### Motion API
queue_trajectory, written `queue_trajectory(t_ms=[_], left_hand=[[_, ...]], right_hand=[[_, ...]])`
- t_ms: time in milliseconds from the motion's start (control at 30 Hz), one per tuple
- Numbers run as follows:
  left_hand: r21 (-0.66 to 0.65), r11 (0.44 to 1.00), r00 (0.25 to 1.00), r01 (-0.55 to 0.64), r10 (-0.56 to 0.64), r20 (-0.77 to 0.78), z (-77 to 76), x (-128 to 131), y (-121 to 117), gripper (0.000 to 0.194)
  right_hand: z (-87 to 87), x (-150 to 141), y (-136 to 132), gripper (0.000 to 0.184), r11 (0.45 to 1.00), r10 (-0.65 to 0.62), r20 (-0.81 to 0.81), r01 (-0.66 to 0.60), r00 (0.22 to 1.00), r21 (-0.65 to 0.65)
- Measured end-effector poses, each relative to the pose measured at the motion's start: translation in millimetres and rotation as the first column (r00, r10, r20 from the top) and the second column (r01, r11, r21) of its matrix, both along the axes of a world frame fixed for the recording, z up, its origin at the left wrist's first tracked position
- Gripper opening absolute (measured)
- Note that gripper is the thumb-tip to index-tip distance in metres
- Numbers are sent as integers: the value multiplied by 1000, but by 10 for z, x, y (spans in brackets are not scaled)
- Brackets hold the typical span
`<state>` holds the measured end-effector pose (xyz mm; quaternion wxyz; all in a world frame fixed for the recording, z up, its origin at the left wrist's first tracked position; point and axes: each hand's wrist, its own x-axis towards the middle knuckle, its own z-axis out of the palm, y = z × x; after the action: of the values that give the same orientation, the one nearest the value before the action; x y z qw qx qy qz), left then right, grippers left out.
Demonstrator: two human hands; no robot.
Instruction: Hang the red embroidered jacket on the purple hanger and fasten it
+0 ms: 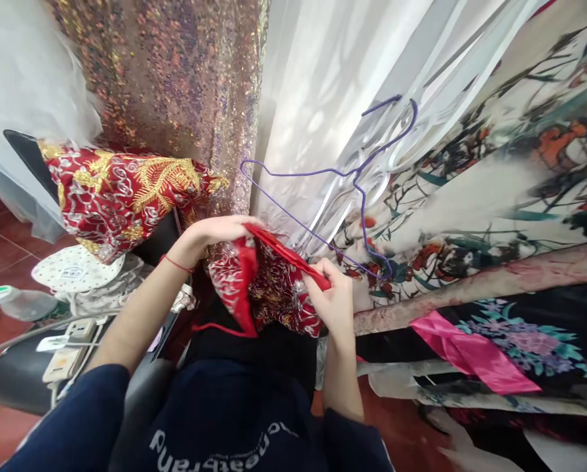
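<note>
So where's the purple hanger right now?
In the head view, the purple hanger is just right of centre, mostly above the right hand holding the red-trimmed garment, its right side overlapping the floral fabric.

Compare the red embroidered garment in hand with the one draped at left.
The held garment is gripped by the left hand and right hand; the draped garment is in neither. The held garment shows plain red trim; the draped garment shows large gold motifs. Both are red with silvery embroidery.
</note>
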<state>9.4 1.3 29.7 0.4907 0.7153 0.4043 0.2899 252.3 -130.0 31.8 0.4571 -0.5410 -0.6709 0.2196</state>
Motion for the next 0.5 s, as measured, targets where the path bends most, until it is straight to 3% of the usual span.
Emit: queue_trajectory(t_ms=[67, 133, 233, 300, 333, 433, 500], left_hand=[[-70, 997, 986, -44, 55, 159, 242, 116, -14, 31], [-117, 978, 951, -173, 197, 239, 470, 214, -26, 37], [-64, 920, 851, -387, 383, 359, 752, 264, 36, 27], [-28, 868, 754, -496, 446, 482, 924, 250, 127, 19], [-31, 851, 709, -525, 457, 538, 1015, 242, 168, 19], [-84, 852, 618, -518, 440, 651, 1333, 246, 180, 29], [-125, 887, 602, -444, 399, 692, 1563, 258, 65, 39]], right_hand=[[46, 5, 10, 27, 997, 69, -33, -67, 997, 47], [31, 67, 42, 29, 973, 222, -73, -216, 972, 81], [-127, 161, 115, 92, 901, 425, -127, -406, 896, 149], [-275, 101, 172, 123, 914, 403, -114, -393, 908, 104], [-342, 7, 207, 128, 934, 358, -105, -355, 928, 48], [-458, -510, 370, 108, 961, 261, -154, -271, 953, -53], [-456, -945, 537, 94, 916, 390, -211, -402, 896, -13]])
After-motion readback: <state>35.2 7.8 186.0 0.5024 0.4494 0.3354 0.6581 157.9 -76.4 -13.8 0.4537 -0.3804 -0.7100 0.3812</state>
